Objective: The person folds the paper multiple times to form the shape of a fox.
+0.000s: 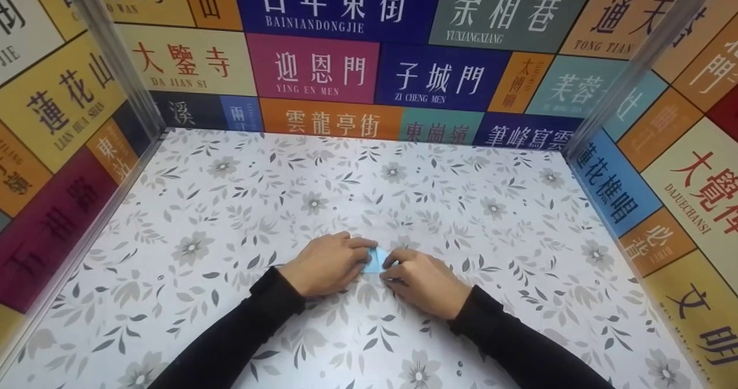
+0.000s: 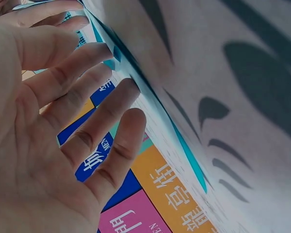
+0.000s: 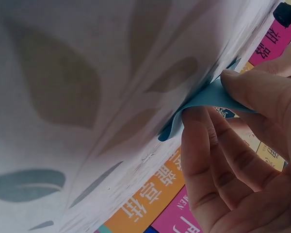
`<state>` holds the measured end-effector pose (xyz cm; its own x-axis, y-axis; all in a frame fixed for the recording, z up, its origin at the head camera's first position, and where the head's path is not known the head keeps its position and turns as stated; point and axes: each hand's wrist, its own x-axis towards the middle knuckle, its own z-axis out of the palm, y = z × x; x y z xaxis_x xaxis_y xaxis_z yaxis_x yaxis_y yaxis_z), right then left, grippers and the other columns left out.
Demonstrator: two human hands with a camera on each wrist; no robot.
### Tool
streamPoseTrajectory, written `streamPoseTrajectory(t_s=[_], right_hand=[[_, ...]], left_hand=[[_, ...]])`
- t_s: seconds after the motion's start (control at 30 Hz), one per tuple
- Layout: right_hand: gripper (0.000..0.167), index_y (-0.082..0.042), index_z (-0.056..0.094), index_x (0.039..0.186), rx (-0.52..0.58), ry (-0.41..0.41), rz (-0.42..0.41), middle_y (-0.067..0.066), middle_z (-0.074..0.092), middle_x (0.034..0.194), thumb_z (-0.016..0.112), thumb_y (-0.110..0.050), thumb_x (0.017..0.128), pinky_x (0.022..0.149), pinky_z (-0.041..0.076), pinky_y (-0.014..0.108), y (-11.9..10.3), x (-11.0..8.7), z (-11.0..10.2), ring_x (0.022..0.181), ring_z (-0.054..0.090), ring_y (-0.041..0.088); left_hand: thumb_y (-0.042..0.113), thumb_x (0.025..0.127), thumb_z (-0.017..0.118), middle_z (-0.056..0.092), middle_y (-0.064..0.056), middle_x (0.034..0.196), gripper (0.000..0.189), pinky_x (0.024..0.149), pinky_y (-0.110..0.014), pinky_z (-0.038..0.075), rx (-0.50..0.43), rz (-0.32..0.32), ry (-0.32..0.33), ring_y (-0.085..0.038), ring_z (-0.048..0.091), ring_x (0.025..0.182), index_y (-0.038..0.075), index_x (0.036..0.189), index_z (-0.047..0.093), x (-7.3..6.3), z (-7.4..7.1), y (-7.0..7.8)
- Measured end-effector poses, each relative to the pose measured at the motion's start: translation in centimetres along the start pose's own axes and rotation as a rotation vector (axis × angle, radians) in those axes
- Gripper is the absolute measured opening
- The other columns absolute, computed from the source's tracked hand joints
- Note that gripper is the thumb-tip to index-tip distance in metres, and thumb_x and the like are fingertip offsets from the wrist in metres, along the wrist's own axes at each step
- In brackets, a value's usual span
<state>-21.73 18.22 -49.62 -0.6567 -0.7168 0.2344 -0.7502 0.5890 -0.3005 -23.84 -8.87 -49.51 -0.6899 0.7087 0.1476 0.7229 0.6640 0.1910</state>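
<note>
A small folded piece of light blue paper (image 1: 376,260) lies on the patterned table between the two hands, with a crease running down it. My left hand (image 1: 326,262) touches its left side; in the left wrist view the fingers (image 2: 119,141) are fairly straight, their tips against the sheet and table. On the other side my right hand (image 1: 426,285) pinches a lifted flap of the paper (image 3: 206,97), thumb on one face and fingers on the other. Both hands cover parts of the paper, so its full outline is hidden.
The table (image 1: 496,245) has a white covering printed with grey flowers and leaves. Colourful panels with Chinese lettering (image 1: 328,69) stand along the back and both sides, with clear strips (image 1: 628,72) at the corners.
</note>
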Motion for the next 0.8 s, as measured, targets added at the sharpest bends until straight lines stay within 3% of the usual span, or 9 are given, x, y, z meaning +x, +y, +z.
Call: streamPoseTrajectory(t_s=[0.27, 0.4, 0.63, 0.8], right_hand=[[0.013, -0.010, 0.092, 0.116, 0.028, -0.005, 0.001, 0.010, 0.083, 0.125, 0.087, -0.009, 0.104, 0.099, 0.071, 0.042, 0.21, 0.00, 0.05, 0.116, 0.082, 0.028], [0.013, -0.011, 0.092, 0.116, 0.034, -0.002, -0.003, 0.009, 0.084, 0.124, 0.087, -0.011, 0.104, 0.100, 0.071, 0.042, 0.26, 0.01, 0.00, 0.117, 0.083, 0.027], [0.015, -0.011, 0.092, 0.118, 0.048, -0.014, -0.001, 0.009, 0.084, 0.124, 0.087, -0.013, 0.105, 0.101, 0.071, 0.041, 0.15, 0.04, -0.19, 0.117, 0.083, 0.027], [0.015, -0.011, 0.092, 0.118, 0.026, -0.017, -0.007, 0.009, 0.085, 0.124, 0.088, -0.011, 0.104, 0.099, 0.071, 0.043, 0.13, 0.15, -0.22, 0.116, 0.084, 0.028]], left_hand=[[0.026, 0.117, 0.066, 0.074, 0.000, 0.162, 0.020, 0.100, -0.050, 0.070, 0.014, 0.017, 0.015, -0.033, 0.077, 0.131, 0.015, 0.126, 0.080, 0.08, 0.27, -0.17], [0.026, 0.117, 0.067, 0.076, -0.001, 0.158, 0.024, 0.101, -0.050, 0.069, 0.007, 0.011, 0.021, -0.033, 0.077, 0.130, 0.015, 0.135, 0.078, 0.10, 0.40, -0.20], [0.023, 0.114, 0.070, 0.081, -0.002, 0.148, 0.036, 0.091, -0.051, 0.070, -0.003, -0.001, 0.024, -0.033, 0.078, 0.121, 0.017, 0.150, 0.070, 0.01, 0.46, -0.14], [0.023, 0.114, 0.069, 0.078, -0.003, 0.155, 0.040, 0.098, -0.051, 0.070, 0.017, 0.015, 0.009, -0.036, 0.078, 0.127, 0.018, 0.154, 0.071, 0.06, 0.35, -0.11]])
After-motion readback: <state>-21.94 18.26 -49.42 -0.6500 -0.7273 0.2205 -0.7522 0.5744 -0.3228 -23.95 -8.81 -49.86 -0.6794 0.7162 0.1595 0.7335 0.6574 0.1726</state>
